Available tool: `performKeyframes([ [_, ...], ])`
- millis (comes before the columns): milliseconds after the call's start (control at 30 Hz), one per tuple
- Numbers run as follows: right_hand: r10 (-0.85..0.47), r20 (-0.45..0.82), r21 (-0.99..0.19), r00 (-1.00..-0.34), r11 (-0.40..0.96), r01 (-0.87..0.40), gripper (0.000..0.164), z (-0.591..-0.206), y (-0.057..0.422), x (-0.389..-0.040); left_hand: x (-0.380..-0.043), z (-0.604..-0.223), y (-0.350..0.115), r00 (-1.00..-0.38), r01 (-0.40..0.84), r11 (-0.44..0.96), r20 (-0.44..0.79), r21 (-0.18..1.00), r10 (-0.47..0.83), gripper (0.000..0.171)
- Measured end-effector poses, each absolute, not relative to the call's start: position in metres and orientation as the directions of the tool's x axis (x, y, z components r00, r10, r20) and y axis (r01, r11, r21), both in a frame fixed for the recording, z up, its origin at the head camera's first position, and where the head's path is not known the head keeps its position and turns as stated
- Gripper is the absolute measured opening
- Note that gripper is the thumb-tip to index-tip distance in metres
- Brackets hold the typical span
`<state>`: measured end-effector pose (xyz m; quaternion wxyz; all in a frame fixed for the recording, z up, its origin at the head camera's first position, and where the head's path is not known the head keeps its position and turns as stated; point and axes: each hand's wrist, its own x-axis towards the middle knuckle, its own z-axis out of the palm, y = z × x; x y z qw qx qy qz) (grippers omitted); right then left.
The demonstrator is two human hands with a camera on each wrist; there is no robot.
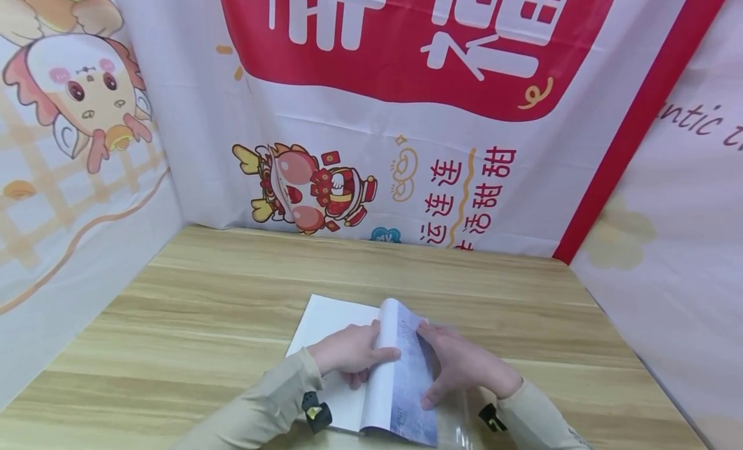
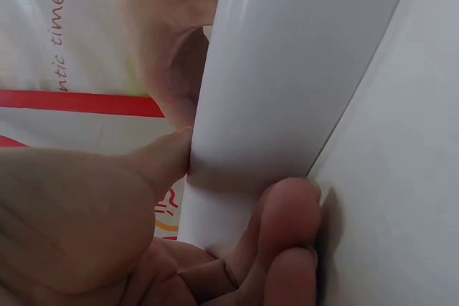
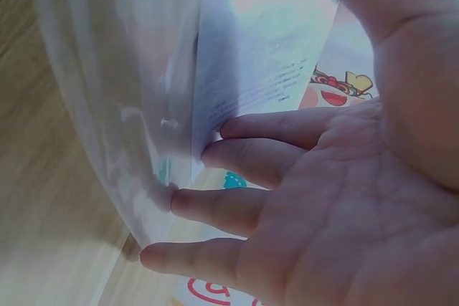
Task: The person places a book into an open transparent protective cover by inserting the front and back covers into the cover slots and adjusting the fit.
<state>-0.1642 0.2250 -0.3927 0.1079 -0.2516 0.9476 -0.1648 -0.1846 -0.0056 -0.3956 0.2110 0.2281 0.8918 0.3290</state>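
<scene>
A book lies on the table with a white page [image 1: 333,314] facing up on the left. Its bluish, printed cover [image 1: 411,385] is bent upward along a rounded white fold [image 2: 280,69]. My left hand [image 1: 348,348] pinches this folded part, thumb on one side and curled fingers on the inner side. On the right, my right hand [image 1: 467,363] spreads its thumb and fingers over the cover's outer edge. Its straight fingers [image 3: 222,209] reach the edge of a clear plastic sleeve [image 3: 122,105], which runs alongside the cover in the right wrist view.
The wood-grain table [image 1: 232,276] extends around the book. Printed cloth hangs behind it [image 1: 348,127], and patterned cloth panels stand at the left [image 1: 75,198] and right [image 1: 673,244]. A black strap device [image 1: 316,412] sits on the left wrist.
</scene>
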Motion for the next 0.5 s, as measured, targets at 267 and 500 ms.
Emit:
performKeyframes([
  [267, -0.526, -0.125, -0.383, -0.841, 0.808, -0.448, 0.126, -0.3930, 0.2245, -0.1660, -0.1857, -0.3942, -0.0075, -0.788, 0.206, 0.645, -0.266, 0.736, 0.556, 0.093],
  [500, -0.515, -0.138, -0.399, -0.846, 0.811, -0.429, 0.128, -0.3929, 0.2246, -0.1663, -0.1873, -0.3975, -0.0077, -0.783, 0.244, 0.639, -0.241, 0.729, 0.574, 0.094],
])
